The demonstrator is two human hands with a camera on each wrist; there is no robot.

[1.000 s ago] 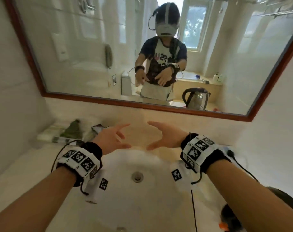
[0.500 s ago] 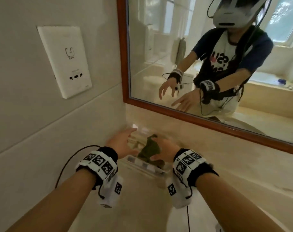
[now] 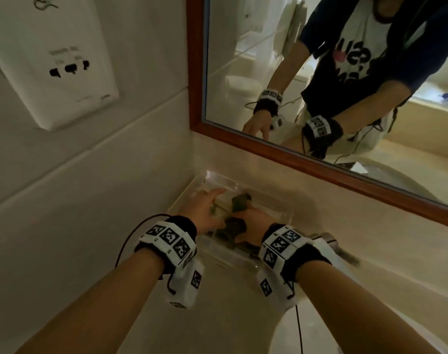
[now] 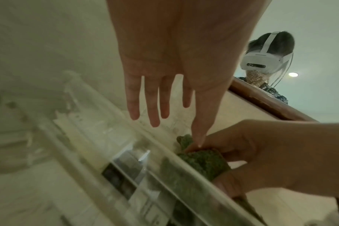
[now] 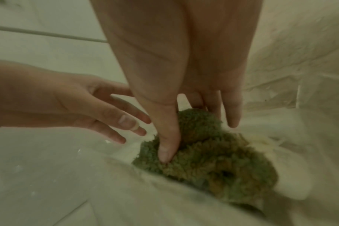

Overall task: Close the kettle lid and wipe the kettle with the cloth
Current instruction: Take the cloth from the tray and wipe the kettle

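Fingers (image 5: 168,146) of the right hand (image 3: 251,221) pinch the crumpled green fluffy cloth (image 5: 213,160) in a clear plastic tray (image 3: 281,213) on the beige surface (image 3: 217,315), while the left hand (image 3: 205,208) hovers alongside, fingers spread.

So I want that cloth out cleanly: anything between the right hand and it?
Nothing visible does. The right hand already pinches the green cloth inside the clear tray; the left hand hovers open beside it, not blocking.
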